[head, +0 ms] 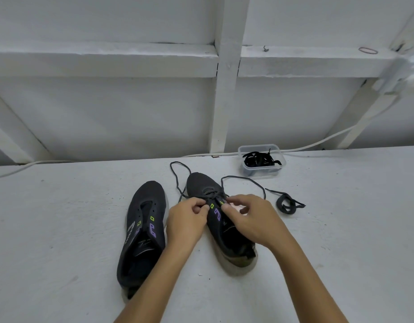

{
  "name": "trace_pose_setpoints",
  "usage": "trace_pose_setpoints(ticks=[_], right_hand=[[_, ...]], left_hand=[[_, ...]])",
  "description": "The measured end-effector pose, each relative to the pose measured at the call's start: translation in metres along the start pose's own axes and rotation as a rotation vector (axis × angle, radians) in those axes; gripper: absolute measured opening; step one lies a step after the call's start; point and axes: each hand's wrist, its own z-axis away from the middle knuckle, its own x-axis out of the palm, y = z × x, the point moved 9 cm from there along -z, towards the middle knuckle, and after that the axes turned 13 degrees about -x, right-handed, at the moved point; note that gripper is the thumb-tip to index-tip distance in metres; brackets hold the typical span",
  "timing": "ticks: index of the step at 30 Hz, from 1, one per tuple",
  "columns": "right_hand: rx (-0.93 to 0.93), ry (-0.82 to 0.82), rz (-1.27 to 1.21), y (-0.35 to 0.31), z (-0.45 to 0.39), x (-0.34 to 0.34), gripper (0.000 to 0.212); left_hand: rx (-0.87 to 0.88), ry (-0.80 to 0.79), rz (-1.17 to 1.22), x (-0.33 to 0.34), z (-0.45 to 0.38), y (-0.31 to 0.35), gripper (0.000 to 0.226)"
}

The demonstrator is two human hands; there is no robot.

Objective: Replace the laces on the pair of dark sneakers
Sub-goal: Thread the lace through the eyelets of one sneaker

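Two dark sneakers with green and purple tabs lie on a white surface. The left sneaker [143, 229] has bare eyelets and no lace. The right sneaker [215, 206] carries a dark grey lace [178, 180] through its lower eyelets, with both ends looping out toward the wall. My left hand [187, 220] pinches the lace at the shoe's left eyelet row. My right hand [250, 217] pinches at the right eyelet row, covering the tongue. A loose black lace [287, 202] lies coiled to the right of the shoe.
A clear plastic tub [262, 174] holding several black laces stands behind the right sneaker near the wall. A white cable [318, 143] runs along the back edge of the surface. White wooden framing rises behind.
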Motion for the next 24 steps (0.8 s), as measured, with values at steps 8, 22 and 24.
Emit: trace_pose_setpoints(ticks=[8,22,24], right_hand=[[0.038,-0.191,0.189,-0.011,-0.003,0.036,0.047],[0.037,-0.139,0.229,-0.013,0.000,0.038,0.027],[0.032,-0.124,0.233,-0.014,0.000,0.037,0.028]], left_hand=[[0.039,0.059,-0.084,0.000,-0.009,0.019,0.016],[0.168,-0.082,-0.519,0.018,-0.026,0.061,0.021],[0.146,-0.071,-0.401,0.013,-0.026,0.052,0.017]])
